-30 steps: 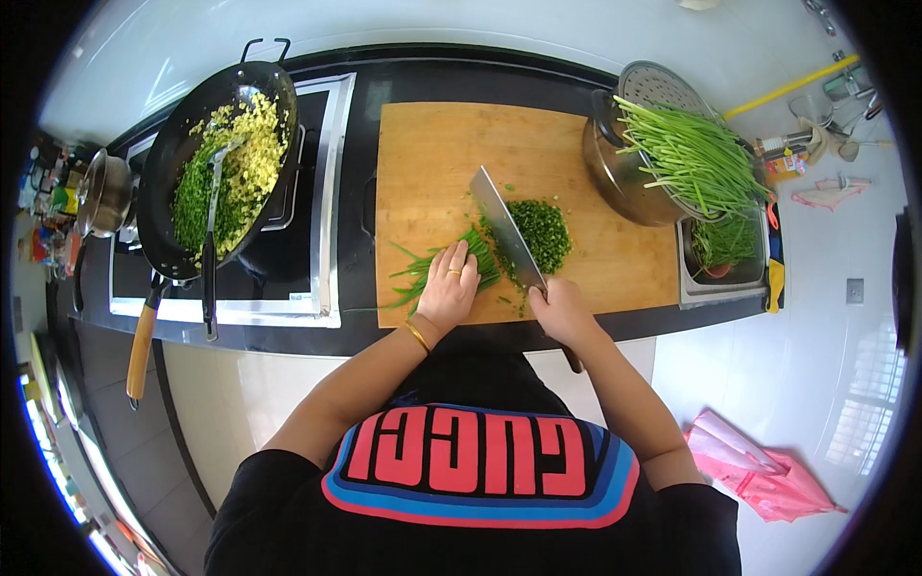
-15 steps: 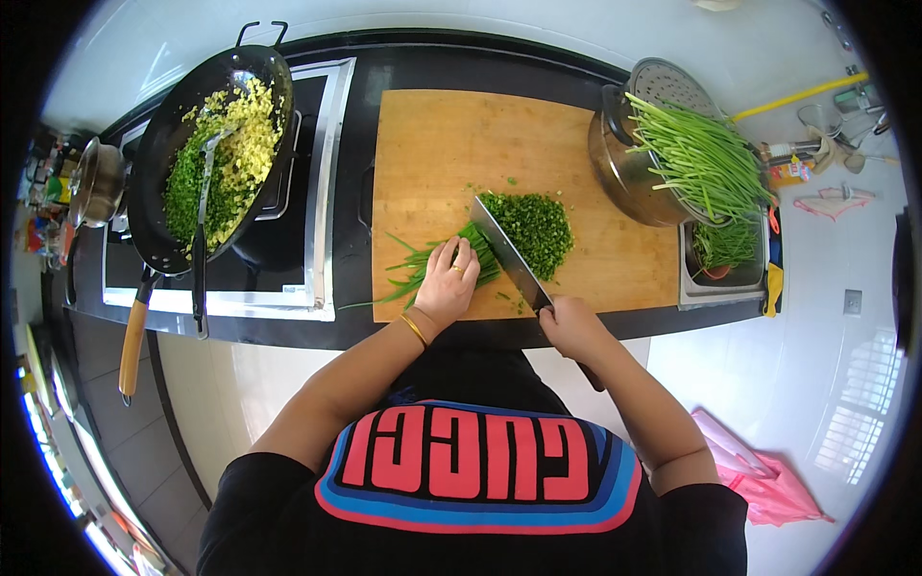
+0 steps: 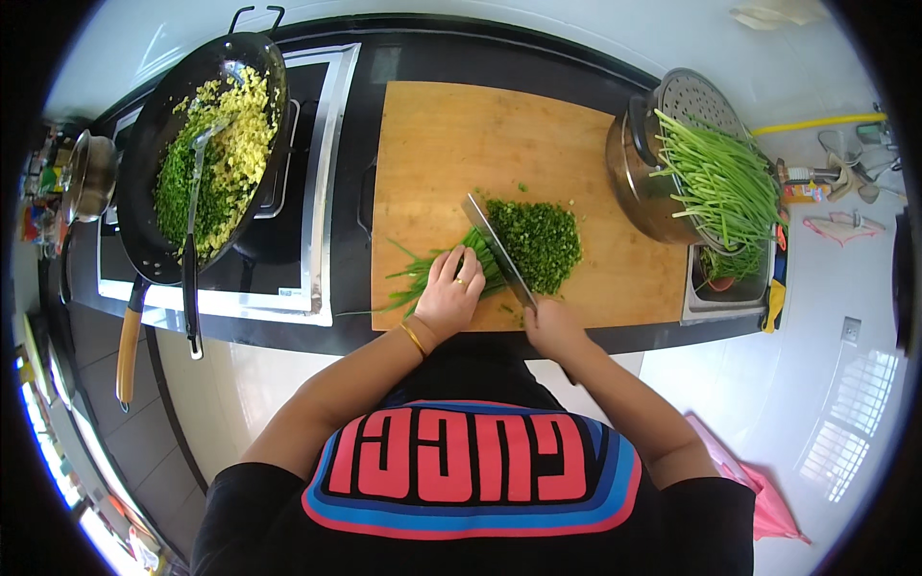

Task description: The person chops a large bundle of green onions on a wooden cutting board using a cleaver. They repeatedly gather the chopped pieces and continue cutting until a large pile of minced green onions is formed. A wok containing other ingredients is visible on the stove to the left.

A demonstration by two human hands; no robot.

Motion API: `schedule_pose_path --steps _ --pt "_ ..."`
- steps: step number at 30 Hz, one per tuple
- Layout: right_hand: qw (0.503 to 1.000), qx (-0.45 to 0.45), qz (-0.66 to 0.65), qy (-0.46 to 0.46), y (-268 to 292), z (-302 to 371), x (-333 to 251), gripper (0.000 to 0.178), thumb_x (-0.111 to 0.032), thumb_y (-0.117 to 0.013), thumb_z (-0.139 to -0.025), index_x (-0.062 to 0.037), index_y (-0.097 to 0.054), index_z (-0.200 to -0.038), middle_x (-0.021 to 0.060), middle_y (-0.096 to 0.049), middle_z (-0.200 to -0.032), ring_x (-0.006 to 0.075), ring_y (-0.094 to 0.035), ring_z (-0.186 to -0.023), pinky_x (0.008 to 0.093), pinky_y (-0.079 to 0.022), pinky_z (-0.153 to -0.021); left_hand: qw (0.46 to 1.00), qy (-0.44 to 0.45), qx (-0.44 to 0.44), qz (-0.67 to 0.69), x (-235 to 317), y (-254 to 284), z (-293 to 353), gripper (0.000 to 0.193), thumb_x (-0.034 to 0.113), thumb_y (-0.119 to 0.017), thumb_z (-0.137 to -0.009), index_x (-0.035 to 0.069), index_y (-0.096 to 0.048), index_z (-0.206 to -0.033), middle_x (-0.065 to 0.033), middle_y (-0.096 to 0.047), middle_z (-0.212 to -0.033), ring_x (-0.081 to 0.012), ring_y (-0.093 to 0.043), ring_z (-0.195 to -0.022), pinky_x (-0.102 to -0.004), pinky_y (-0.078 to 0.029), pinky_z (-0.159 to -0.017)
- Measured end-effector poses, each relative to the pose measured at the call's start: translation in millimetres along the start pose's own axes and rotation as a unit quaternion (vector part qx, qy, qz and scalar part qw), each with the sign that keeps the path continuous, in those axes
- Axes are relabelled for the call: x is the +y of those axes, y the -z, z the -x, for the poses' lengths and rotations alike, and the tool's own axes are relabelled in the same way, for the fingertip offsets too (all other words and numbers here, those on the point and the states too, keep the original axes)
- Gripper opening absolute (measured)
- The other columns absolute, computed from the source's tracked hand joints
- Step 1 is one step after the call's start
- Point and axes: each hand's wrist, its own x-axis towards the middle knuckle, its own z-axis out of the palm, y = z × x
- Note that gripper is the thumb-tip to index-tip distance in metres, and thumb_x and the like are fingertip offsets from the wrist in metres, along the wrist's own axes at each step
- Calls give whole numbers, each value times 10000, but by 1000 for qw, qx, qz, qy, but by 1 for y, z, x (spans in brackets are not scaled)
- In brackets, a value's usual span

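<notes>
My left hand (image 3: 449,290) is closed over a bunch of green chives (image 3: 418,272), pressing it to the wooden cutting board (image 3: 490,134). Their loose ends stick out to the left. In my right hand (image 3: 555,329) is the handle of a kitchen knife (image 3: 502,252). Its blade slants away to the far left, close beside the left fingers and at the cut end of the bunch. Right of the blade lies a heap of finely chopped chives (image 3: 538,245).
At left, a wok (image 3: 144,192) with chopped greens, yellow crumbled bits and a spatula (image 3: 191,278) sits over the stove (image 3: 312,192). At right stands a pot (image 3: 629,187) with long chives (image 3: 720,178) on top, near a small sink (image 3: 715,305).
The knife and my right hand have shifted slightly left, toward my left hand, and the blade now stands steeper on its edge. The whole view has also shifted a little.
</notes>
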Motion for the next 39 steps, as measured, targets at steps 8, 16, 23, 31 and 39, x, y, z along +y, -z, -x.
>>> schedule_pose_path --steps 8,16,23,31,39 --pt "993 42 -111 -14 9 -14 -2 245 -175 -488 -864 55 -558 -817 269 -595 -735 425 -592 -710 470 -469 -644 999 3 36 11 -1 2 -2 337 113 -510 -777 -77 -530 -1055 -237 -507 -1168 -376 -476 -1118 -489 -385 -961" --pt "999 -34 -25 -19 28 39 -8 266 -179 -489 -860 63 -570 -782 275 -597 -719 439 -592 -706 479 -468 -671 999 5 39 16 0 0 -3 336 114 -515 -780 -74 -522 -1059 -234 -502 -1165 -374 -468 -1122 -487 -379 -965" --pt "999 -37 -21 -32 25 38 -9 238 -154 -487 -850 63 -571 -800 289 -601 -761 448 -592 -743 487 -472 -698 1000 2 21 -4 0 0 -1 308 134 -489 -803 -29 -524 -1063 -222 -494 -1187 -363 -450 -1147 -472 -357 -985" --pt "997 -10 -72 -25 12 -6 -25 235 -140 -497 -834 79 -582 -839 307 -598 -773 445 -596 -747 493 -476 -697 1000 -1 0 3 1 1 -4 340 125 -517 -783 -54 -524 -1072 -228 -488 -1193 -369 -448 -1148 -488 -364 -974" --pt "996 -56 -58 -43 18 21 -13 252 -144 -506 -825 82 -590 -750 297 -589 -697 450 -596 -686 481 -487 -648 1000 9 15 -13 -1 -3 -4 304 145 -506 -781 -13 -537 -1039 -200 -493 -1180 -347 -456 -1146 -470 -368 -971"
